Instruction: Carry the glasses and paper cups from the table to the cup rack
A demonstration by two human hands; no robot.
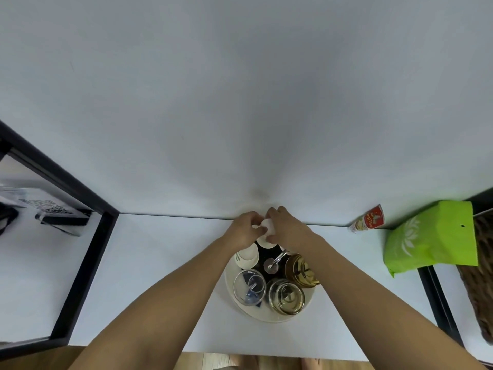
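Observation:
A round white cup rack stands on the white shelf below me. On it sit a clear glass, a second clear glass and an amber glass, all upside down. A white paper cup rests on the rack's far left. My left hand and my right hand meet at the rack's far side, both closed around a white paper cup held above another cup there.
A green bag lies at the right beside a woven basket. A small red and white packet leans on the wall. A black-framed shelf compartment is at the left. The white wall is right behind the rack.

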